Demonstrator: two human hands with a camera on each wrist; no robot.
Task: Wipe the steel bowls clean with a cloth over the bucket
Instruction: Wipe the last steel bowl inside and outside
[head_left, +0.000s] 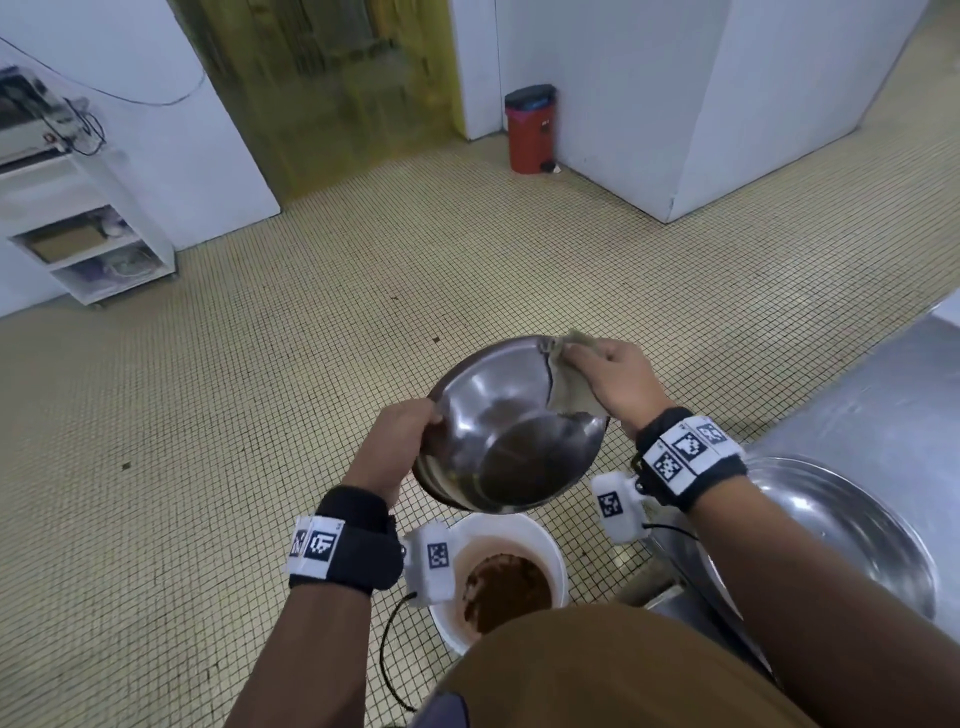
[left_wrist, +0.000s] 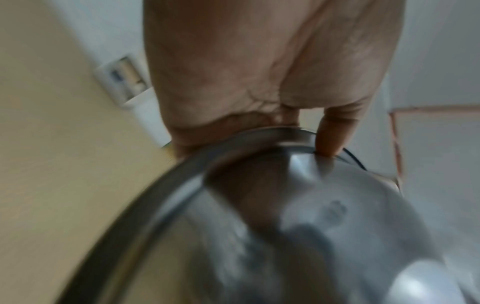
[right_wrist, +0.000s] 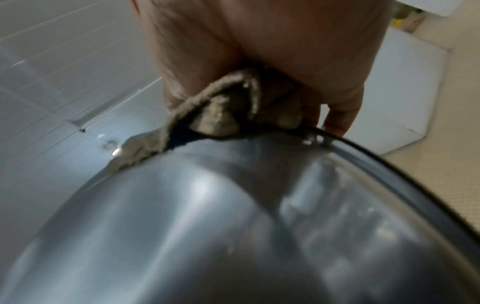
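Bowl (head_left: 511, 426) held tilted in the air above white bucket (head_left: 506, 571), mouth facing up toward the head camera. Left hand (head_left: 397, 441) clamped on near-left rim, thumb over the edge. Right hand (head_left: 615, 376) closed on cloth (head_left: 569, 384), pressing it over far-right rim and inner wall; wrist view confirms cloth bunched under the fingers at the edge.

Advice for the wipe:
- Keep bowl centred over bucket so drips land in the brown slurry, not on tiled floor (head_left: 260, 389).
- Rotate rim through left-hand grip, sweep cloth round the full wall, then down into the dark residue at the base.
- Fold cloth to a fresh face if smearing.
- Watch second bowl (head_left: 852, 525) on steel counter (head_left: 883, 395) just beside right forearm: elbow clearance looks tight.
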